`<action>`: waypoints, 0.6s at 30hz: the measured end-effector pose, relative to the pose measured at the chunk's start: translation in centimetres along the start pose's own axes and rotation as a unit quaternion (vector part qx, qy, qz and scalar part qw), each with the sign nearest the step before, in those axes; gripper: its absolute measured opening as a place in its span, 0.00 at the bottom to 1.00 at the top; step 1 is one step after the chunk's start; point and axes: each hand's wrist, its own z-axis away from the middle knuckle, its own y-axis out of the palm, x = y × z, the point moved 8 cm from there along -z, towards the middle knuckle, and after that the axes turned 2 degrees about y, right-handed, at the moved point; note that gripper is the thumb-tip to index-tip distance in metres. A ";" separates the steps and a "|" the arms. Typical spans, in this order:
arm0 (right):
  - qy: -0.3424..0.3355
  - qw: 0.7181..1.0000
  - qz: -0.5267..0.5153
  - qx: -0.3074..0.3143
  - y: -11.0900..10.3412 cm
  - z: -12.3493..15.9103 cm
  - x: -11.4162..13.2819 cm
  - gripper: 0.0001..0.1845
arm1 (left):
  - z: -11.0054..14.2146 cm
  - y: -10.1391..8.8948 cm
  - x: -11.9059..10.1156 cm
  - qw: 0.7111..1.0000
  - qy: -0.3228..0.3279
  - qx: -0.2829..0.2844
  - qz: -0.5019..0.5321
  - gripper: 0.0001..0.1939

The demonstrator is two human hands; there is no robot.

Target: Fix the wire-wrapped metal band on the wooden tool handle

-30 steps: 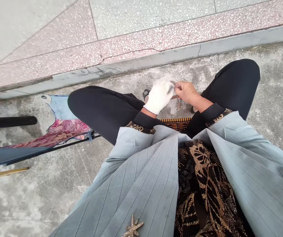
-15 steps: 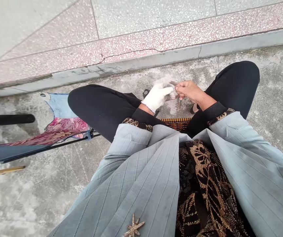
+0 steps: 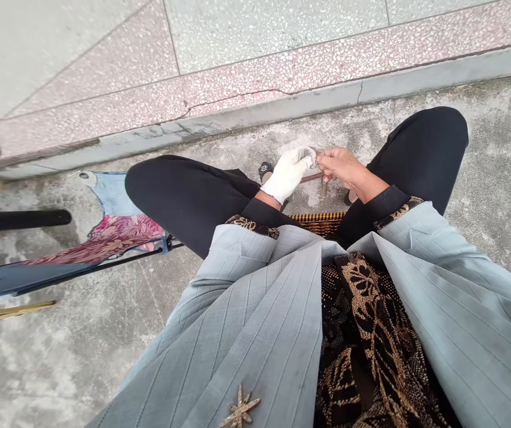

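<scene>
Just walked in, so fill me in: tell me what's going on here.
A seated person works with both hands above concrete ground. Their white-gloved left hand and bare right hand meet at a thin brown rod; the grip is too small to make out. A woven orange-and-black piece shows between their legs, and a blue-and-pink floral cloth sits to their left.

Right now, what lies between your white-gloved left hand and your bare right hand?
The head view shows a small pinched item, too small to identify, between the left hand and right hand.
</scene>
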 end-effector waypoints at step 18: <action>-0.139 0.967 0.157 -0.143 -1.3 -0.7 0.8 0.10 | 1.1 0.4 0.3 0.992 -0.036 -0.099 0.072 0.09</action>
